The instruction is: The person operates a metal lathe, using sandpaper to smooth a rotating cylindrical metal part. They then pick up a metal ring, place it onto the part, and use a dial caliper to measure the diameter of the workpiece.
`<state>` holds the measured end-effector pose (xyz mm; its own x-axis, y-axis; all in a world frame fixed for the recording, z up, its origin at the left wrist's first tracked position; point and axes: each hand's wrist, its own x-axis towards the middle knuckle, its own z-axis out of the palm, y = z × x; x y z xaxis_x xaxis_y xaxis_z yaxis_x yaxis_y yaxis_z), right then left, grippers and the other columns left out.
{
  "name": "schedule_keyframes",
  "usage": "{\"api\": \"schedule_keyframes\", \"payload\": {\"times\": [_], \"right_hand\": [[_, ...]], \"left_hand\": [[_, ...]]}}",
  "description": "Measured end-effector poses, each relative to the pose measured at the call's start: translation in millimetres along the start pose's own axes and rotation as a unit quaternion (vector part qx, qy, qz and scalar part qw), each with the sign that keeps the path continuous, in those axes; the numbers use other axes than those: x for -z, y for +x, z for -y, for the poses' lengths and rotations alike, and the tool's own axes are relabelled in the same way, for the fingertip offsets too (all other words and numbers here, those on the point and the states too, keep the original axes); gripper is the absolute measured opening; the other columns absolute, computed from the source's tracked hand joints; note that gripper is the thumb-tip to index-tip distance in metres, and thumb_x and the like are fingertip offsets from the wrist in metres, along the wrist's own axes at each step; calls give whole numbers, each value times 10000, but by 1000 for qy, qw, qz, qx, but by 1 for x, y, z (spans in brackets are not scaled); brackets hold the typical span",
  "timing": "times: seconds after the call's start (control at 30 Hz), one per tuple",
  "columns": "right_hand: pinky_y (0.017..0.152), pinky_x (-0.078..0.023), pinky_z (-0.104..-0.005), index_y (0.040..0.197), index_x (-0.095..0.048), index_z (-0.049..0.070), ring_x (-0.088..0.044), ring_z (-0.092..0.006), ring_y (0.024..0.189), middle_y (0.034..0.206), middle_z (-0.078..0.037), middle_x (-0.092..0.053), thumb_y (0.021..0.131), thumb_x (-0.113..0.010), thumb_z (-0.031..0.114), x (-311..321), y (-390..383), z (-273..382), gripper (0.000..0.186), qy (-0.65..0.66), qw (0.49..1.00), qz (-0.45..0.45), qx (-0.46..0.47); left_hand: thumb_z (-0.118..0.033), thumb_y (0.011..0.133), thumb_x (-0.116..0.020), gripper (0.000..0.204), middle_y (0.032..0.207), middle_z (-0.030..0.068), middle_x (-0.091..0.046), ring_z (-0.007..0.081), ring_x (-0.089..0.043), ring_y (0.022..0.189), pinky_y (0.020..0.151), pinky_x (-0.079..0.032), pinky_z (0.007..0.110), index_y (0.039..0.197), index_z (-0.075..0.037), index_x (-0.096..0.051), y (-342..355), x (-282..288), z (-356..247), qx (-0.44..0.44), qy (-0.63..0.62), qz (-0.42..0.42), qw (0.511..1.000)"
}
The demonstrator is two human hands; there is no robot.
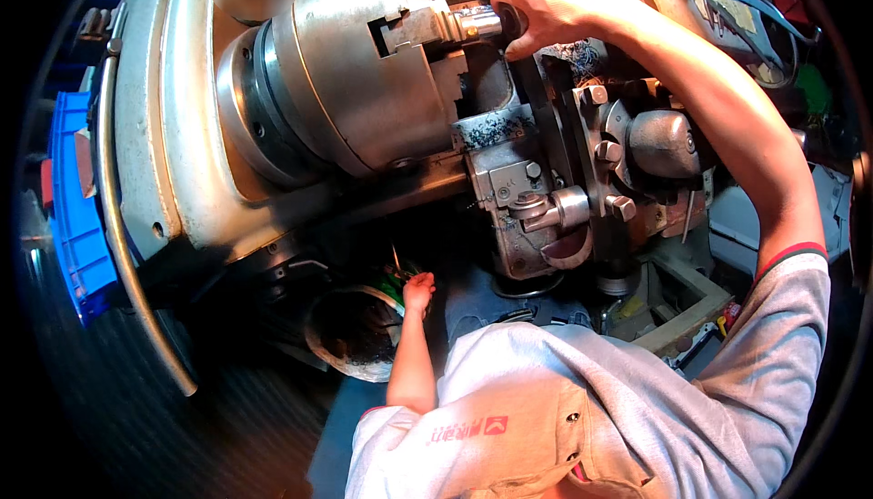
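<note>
A large steel lathe chuck (pixel 364 71) holds a short shiny metal piece (pixel 479 24) in its jaws. My right hand (pixel 550 3) reaches across to it, its fingers and thumb curled round a dark round part (pixel 512 22) at the outer end of that piece. Lower down, my left hand (pixel 418 293) is closed beside the rim of a round bucket (pixel 359 373). A thin stick-like thing (pixel 396 258) rises near its fingers, and something green lies by it; what the hand grips is too small and dark to make out.
Right of the chuck stands the tool post (pixel 596 149) with big square-headed bolts, above a carriage strewn with metal chips (pixel 496 128). A curved metal bar (pixel 123 226) and a blue plastic rack (pixel 80 208) are at far left. An open metal frame (pixel 687 317) sits lower right.
</note>
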<state>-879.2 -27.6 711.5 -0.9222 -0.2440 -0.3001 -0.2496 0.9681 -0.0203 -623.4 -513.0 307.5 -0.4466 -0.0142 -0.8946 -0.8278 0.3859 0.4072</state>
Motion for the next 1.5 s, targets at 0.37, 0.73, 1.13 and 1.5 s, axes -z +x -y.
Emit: {"api": "schedule_keyframes", "payload": {"times": [0.37,0.73,1.13,1.5], "right_hand": [[766,-484,-398,801,-671,5,-675,-300,771,751,-148,-680,628,-796,472,-25,18,4,513,15,996,-73,42],[576,-508,-379,706,-678,-16,-658,-263,608,619,-149,-634,584,-731,202,-37,34,-8,256,74,996,-45,31],[572,-531,-365,684,-683,4,-652,-267,561,620,-149,-646,584,-732,199,-27,16,1,225,65,991,-96,73],[607,-542,-369,705,-687,21,-665,-266,603,644,-137,-659,607,-738,204,-53,37,-3,214,50,992,-116,14]], "left_hand": [[-273,875,-689,356,868,34,-669,114,-599,676,569,-453,240,1119,-20,-636,1,-1,16,-10,40,-4,999],[-279,876,-686,338,872,30,-663,109,-580,661,566,-451,234,1099,-30,-635,2,-6,-1,-17,18,3,1000],[-285,873,-695,368,876,24,-659,107,-579,668,571,-449,232,1119,-22,-620,-4,-6,-4,-10,16,-8,1000],[-273,882,-677,353,880,28,-668,112,-590,681,570,-447,242,1120,-17,-629,1,-5,-9,-24,30,-7,999]]}}
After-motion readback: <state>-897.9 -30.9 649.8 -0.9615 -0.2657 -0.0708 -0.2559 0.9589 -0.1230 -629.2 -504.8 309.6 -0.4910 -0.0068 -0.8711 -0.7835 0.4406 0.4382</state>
